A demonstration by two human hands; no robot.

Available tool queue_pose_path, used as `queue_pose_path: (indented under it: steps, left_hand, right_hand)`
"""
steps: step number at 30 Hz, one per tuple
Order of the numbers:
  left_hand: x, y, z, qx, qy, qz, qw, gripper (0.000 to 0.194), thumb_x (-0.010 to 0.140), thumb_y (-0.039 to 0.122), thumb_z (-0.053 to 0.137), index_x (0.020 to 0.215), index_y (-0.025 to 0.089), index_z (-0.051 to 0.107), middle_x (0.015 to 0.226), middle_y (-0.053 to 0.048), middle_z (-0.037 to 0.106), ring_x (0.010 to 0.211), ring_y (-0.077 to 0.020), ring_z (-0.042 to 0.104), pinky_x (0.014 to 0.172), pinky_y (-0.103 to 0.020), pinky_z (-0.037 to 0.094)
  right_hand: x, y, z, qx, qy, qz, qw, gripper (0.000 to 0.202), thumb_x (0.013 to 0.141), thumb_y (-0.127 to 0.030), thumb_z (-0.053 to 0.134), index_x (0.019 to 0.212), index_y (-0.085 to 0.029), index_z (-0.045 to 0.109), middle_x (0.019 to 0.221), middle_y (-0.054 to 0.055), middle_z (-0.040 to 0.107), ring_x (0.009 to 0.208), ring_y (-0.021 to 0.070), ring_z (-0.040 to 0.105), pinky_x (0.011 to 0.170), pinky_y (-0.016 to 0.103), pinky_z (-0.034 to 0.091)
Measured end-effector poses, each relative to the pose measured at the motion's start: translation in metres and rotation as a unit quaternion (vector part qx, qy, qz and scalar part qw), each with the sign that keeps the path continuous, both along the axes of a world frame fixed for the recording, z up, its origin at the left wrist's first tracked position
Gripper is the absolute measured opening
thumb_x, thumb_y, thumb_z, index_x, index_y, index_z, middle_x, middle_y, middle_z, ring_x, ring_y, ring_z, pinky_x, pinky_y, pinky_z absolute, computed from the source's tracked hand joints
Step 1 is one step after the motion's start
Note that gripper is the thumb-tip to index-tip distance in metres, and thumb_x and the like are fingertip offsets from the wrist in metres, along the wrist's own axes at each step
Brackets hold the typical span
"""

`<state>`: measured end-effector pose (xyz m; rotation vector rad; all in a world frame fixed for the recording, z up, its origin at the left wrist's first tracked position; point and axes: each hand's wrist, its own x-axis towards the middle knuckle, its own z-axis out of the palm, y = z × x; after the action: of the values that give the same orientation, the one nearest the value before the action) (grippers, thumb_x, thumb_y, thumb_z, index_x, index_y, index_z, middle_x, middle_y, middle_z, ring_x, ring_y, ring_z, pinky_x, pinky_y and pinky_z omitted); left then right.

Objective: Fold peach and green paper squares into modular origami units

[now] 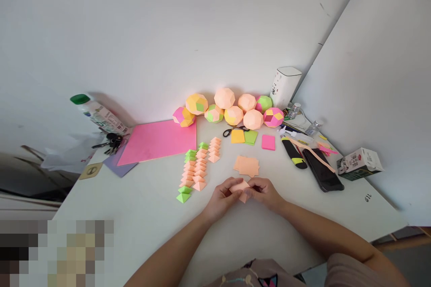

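Between my two hands is a small peach paper square [243, 186], turned corner-down and apparently being folded. My left hand [225, 195] pinches its left side, thumb in front. On the right side, my right hand [264, 192] grips the edge with thumb and fingers. Just beyond lies a loose stack of peach paper squares [248, 166]. To the left, rows of folded peach paper units [200, 167] overlap one another, with green folded units [183, 194] at the near end and others farther up.
Faceted paper balls [233, 115] are piled against the wall. Scissors [227, 132] lie by yellow, green and pink paper pads [268, 142]. A pink sheet [161, 141] and a bottle [101, 114] are left; a utility knife [294, 152], phone [323, 170] and milk carton [359, 163] right.
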<state>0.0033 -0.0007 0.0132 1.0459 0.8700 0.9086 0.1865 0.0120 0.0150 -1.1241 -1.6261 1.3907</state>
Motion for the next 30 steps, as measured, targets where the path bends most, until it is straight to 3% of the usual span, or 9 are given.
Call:
queue_pose_path:
  steps: [8,17,30]
  left_hand:
    - [0.0028,-0.0014,0.0049,0.116,0.113,-0.004,0.987,0.029,0.083,0.037,0.055,0.103,0.019,0.066,0.093,-0.008,0.064,0.088,-0.0204,0.057,0.078,-0.032,0.046]
    - [0.0022,-0.0026,0.0069,0.122,0.13,0.0,0.984,0.027,0.084,0.037,0.053,0.101,0.02,0.066,0.095,-0.007,0.066,0.087,-0.0209,0.059,0.078,-0.032,0.046]
    - [0.0033,-0.0033,0.0093,0.118,0.14,0.004,0.983,0.027,0.083,0.038,0.054,0.097,0.02,0.068,0.088,-0.006,0.067,0.082,-0.0197,0.06,0.074,-0.031,0.047]
  right_hand:
    - [-0.0007,-0.0029,0.0036,0.007,0.003,-0.031,1.0,0.028,0.078,-0.041,0.061,0.065,-0.016,0.056,0.059,-0.002,0.046,0.056,0.0118,0.041,0.054,0.026,0.034]
    - [-0.0005,-0.0022,-0.0055,-0.064,0.079,-0.053,0.993,0.028,0.073,-0.041,0.068,0.083,-0.019,0.054,0.072,-0.001,0.054,0.063,0.012,0.049,0.058,0.025,0.041]
    - [-0.0008,-0.0001,-0.0033,-0.05,0.054,-0.053,0.996,0.025,0.072,-0.042,0.067,0.073,-0.017,0.06,0.064,-0.001,0.053,0.057,0.0113,0.045,0.054,0.025,0.038]
